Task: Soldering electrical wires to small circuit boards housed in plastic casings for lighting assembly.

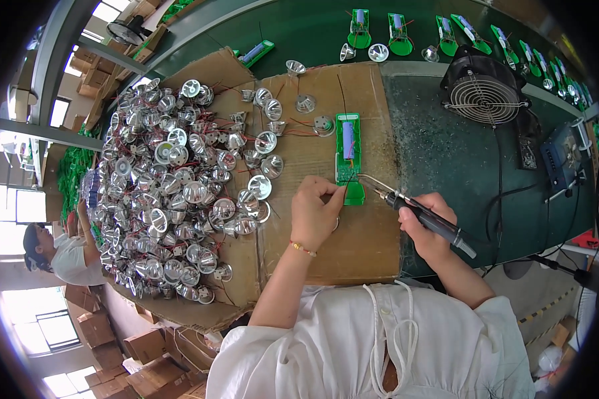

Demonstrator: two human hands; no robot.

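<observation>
A green plastic housing (350, 194) lies on the cardboard in front of me, with a blue cylindrical battery (348, 141) and a small green circuit board in it. My left hand (318, 207) is closed in a pinch at the housing's left edge, and a thin dark wire runs from its fingertips to the board. Part of a shiny rim shows beneath this hand. Wrapped round a black-handled soldering iron (424, 216), my right hand (432, 229) is to the right of the housing. A thin metal tube runs along the iron, and its tip is at the board.
Silver reflector cups (173, 193) with red wires are heaped on cardboard at left. A black fan (484, 93) and a blue soldering station (561, 156) stand at right. Several green housings (399, 36) line the far side. Another person (73, 256) sits at far left.
</observation>
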